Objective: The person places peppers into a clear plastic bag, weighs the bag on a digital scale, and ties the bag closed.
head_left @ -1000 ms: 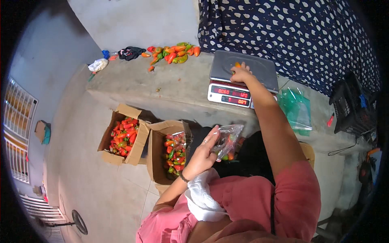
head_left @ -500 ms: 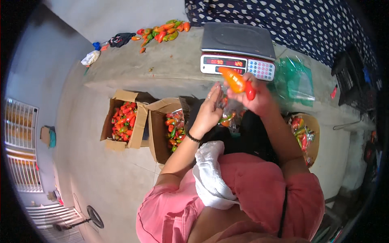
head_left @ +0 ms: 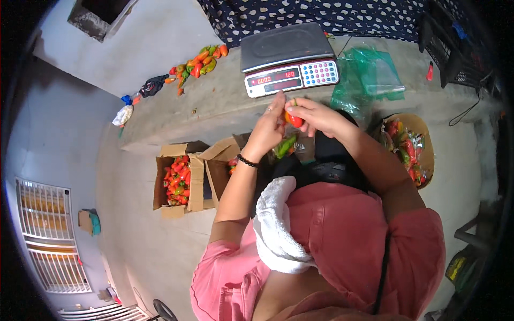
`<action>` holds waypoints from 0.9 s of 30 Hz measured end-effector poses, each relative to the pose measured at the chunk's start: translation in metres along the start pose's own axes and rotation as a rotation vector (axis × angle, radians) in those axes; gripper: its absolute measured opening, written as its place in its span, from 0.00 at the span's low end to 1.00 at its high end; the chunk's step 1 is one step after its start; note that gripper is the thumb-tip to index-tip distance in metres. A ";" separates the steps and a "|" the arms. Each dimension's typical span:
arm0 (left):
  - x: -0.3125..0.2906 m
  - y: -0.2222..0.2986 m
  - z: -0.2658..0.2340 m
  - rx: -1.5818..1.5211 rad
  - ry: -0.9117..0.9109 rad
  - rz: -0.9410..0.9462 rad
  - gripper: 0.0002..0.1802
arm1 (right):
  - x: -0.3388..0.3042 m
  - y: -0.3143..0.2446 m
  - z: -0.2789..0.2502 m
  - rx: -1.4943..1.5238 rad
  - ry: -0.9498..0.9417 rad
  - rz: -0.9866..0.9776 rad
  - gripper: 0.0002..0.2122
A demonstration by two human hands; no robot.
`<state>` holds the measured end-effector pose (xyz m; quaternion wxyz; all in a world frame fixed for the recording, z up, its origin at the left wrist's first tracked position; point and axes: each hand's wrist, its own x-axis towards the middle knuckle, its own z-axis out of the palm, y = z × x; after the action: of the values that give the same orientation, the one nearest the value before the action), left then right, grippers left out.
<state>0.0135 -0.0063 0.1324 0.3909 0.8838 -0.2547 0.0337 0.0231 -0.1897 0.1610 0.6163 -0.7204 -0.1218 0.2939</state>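
Observation:
My right hand point(head_left: 320, 116) pinches a red pepper point(head_left: 295, 121), with some orange showing beside it. My left hand point(head_left: 267, 130) is close against the same spot, its fingers bent at the mouth of a clear plastic bag. Below the hands, over my lap, the clear plastic bag point(head_left: 304, 148) hangs with a green pepper point(head_left: 285, 146) showing in it. Part of the bag's edge is hidden by my fingers. Just beyond the hands a digital scale point(head_left: 292, 75) stands on the concrete ledge, its dark pan point(head_left: 286, 45) bare.
Loose peppers point(head_left: 198, 63) lie on the ledge point(head_left: 214, 104) at the left. Cardboard boxes of peppers point(head_left: 176, 179) stand on the floor to my left. At the right are a green plastic bag point(head_left: 369, 75), a black crate point(head_left: 455, 53) and a box of bagged peppers point(head_left: 409, 147).
My right hand has come down and left with the pepper, meeting my left hand at the bag. The view has shifted, and the scale's display has changed.

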 end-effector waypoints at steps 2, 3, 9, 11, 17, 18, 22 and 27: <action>0.003 0.008 -0.002 -0.009 -0.022 0.016 0.41 | 0.015 0.021 0.002 0.041 -0.013 -0.044 0.18; 0.002 0.011 -0.004 -0.040 -0.006 0.026 0.41 | 0.014 0.018 0.009 0.142 -0.020 -0.048 0.16; -0.007 0.013 -0.011 -0.255 0.066 0.053 0.40 | 0.012 0.015 0.007 -0.010 -0.052 0.004 0.11; -0.006 0.019 -0.013 -0.226 0.082 0.068 0.39 | 0.011 0.014 0.006 -0.144 -0.015 -0.011 0.10; -0.005 0.051 -0.022 -0.092 0.111 0.236 0.41 | 0.015 0.026 0.024 -0.595 0.336 -0.441 0.15; -0.009 0.047 -0.024 -0.090 0.117 0.229 0.41 | 0.008 0.017 0.023 -0.596 0.327 -0.443 0.15; -0.010 0.058 -0.044 -0.648 0.210 0.021 0.42 | -0.020 -0.026 0.003 -1.193 0.232 -0.492 0.20; -0.009 0.072 -0.056 -0.789 0.351 0.035 0.42 | -0.048 -0.084 -0.015 -1.269 0.285 -1.035 0.12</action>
<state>-0.0211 -0.0036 0.2177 0.7357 0.6430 -0.1928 0.0900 0.0093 -0.2095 0.2560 0.1598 -0.8145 -0.5009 -0.2453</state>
